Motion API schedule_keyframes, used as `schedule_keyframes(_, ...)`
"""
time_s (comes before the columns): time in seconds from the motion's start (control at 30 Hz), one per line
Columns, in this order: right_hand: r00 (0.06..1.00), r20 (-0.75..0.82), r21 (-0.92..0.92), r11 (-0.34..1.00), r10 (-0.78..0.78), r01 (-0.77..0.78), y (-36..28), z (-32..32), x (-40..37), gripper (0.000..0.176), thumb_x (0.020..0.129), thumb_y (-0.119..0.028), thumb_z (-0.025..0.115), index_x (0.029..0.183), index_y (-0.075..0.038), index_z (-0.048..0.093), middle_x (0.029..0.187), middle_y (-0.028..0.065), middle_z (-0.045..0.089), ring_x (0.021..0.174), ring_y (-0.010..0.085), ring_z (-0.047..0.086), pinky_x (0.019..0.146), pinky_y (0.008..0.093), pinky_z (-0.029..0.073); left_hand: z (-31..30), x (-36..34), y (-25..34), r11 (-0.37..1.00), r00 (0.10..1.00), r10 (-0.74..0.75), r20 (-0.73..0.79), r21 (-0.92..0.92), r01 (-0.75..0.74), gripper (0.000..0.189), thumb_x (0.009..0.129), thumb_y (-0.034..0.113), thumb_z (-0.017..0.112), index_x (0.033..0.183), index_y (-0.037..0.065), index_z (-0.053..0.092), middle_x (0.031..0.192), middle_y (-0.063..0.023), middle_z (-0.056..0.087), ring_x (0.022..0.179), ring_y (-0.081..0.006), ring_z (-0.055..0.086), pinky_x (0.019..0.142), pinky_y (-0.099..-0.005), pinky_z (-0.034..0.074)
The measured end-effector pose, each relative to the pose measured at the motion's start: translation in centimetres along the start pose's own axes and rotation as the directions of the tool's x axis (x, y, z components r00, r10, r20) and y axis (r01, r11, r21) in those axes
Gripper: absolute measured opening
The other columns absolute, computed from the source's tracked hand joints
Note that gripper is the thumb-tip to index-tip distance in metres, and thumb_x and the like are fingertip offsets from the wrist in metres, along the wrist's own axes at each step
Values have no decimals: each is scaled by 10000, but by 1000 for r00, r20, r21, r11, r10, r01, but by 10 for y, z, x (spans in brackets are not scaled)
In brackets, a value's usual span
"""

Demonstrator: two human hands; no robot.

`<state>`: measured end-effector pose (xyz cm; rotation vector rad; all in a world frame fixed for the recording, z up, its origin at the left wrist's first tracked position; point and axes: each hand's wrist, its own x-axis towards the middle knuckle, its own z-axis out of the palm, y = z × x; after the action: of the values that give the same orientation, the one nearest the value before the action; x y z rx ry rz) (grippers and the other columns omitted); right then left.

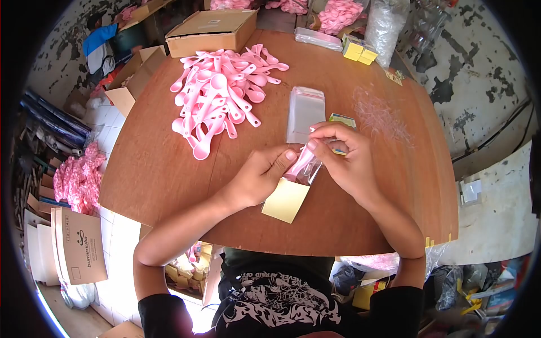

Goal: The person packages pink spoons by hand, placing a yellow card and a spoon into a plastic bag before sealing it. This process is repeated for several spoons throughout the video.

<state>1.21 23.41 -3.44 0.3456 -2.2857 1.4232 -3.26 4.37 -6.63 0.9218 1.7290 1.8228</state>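
Note:
Over the front of the table, my left hand [267, 172] grips the side of a small clear plastic bag [313, 173], thumb on top. Inside the bag lies a pink spoon [303, 164], its handle end pointing up toward my right hand. A plain yellow card [286, 201] extends from the bag's lower end. My right hand [345, 155] pinches thumb and index finger at the bag's upper end; the fingers partly cover this spot. Just beyond my hands lies a stack of clear plastic bags [306, 115], with a small stack of printed cards [342, 119] beside it, partly hidden by my right hand.
A heap of pink spoons [220, 96] covers the table's left part. Thin clear strips [383, 115] lie tangled on the right. A cardboard box [211, 36], yellow packs [360, 49] and a plastic roll [386, 34] stand along the back. Another person [101, 45] is at far left.

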Motion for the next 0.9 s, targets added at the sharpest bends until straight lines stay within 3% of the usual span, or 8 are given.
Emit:
schedule_keyframes(0.13,983,96,255,951,156,-176,-6,-3,2,122,873,-72,679,964,11,683,889,44,694,805,83,639,701,235,509,0,1,-3,997,998,66,13,44,-66,379,1044,275,399,1187,-19,592,870,-83,696,781,-106,628,713,-289,507)
schedule_keyframes(0.23,962,152,193,947,228,-255,-21,-10,9,122,880,-55,668,951,44,683,884,56,701,815,84,640,713,238,517,1,-1,1,989,995,100,-9,108,-98,386,1033,281,427,1235,-19,559,957,-124,686,862,-149,636,788,-319,505)
schedule_keyframes(0.3,998,-47,-50,998,-33,31,-47,-26,22,122,873,-32,665,957,55,686,873,68,704,801,92,645,716,232,523,1,-2,-4,947,957,273,-94,203,-250,445,1013,309,456,1323,-10,481,1200,-198,584,1098,-256,579,940,-376,447)
schedule_keyframes(0.37,947,-266,-57,984,-180,171,-59,-39,29,113,846,3,674,949,44,695,858,73,702,791,101,651,704,232,521,-6,-2,2,892,935,338,-108,353,-282,489,1022,312,424,1372,-28,389,1350,-146,446,1304,-226,408,1095,-363,303)
schedule_keyframes(0.5,912,106,-465,791,-396,397,-68,-61,53,125,823,28,683,946,39,700,845,86,700,771,112,653,689,236,514,-11,1,1,924,926,327,-186,267,-273,487,1015,301,434,1377,-21,384,1385,-147,396,1324,-249,385,1096,-388,302)
schedule_keyframes(0.7,952,28,-298,907,-304,298,-66,-48,35,105,816,31,690,920,43,702,867,95,696,751,114,648,667,238,508,-12,-1,2,925,938,297,-178,298,-236,486,1007,297,452,1369,-21,395,1385,-142,417,1314,-254,399,1089,-394,311)
schedule_keyframes(0.8,997,72,79,997,-7,2,-67,-34,20,135,846,-1,687,972,44,696,894,84,695,804,100,651,697,220,520,-10,-3,5,923,929,355,-104,196,-331,437,965,223,564,1312,-24,466,1289,-172,491,1219,-250,492,1022,-384,400)
schedule_keyframes(0.9,959,126,136,953,255,-271,-65,-27,11,158,863,-16,678,1005,52,683,915,90,694,823,96,648,709,221,523,-7,-8,8,946,968,247,37,-227,-232,436,967,191,571,1328,-27,460,1256,-157,549,1173,-209,537,989,-359,439)
